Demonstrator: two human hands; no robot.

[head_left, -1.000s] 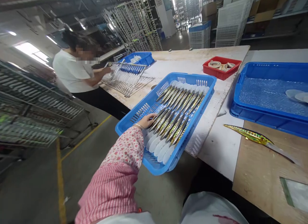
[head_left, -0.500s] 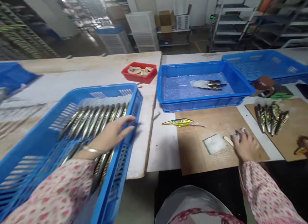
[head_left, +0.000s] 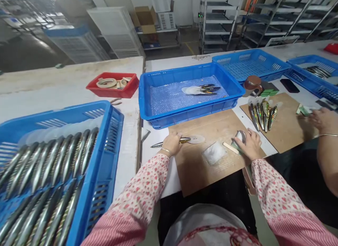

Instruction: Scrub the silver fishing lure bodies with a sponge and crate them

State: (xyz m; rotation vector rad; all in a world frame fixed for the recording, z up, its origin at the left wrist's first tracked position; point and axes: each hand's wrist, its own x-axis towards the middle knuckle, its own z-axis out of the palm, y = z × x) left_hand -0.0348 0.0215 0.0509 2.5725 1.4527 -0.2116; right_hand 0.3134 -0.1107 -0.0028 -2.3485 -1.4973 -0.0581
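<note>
My left hand [head_left: 173,143] is closed around a long fishing lure [head_left: 185,140] lying on the brown board [head_left: 206,168], its clear lip pointing right. My right hand [head_left: 249,144] is closed on a small tool with a pale wooden handle [head_left: 230,147] at the board's right side. A small white pad [head_left: 214,153] lies between the hands. A blue basket [head_left: 105,133] full of several metallic lures [head_left: 52,161] stands at my left.
A blue tray [head_left: 190,114] behind the board holds a few lures. A red bin [head_left: 112,91] with tape rolls sits to its left. Another person's hand [head_left: 323,121] works at the right beside a second board with several lures [head_left: 261,112]. More blue baskets [head_left: 250,62] stand behind.
My view swung right from the basket to the board. My left hand left the basket and took hold of the lure on the board. My right hand stayed on its tool.
</note>
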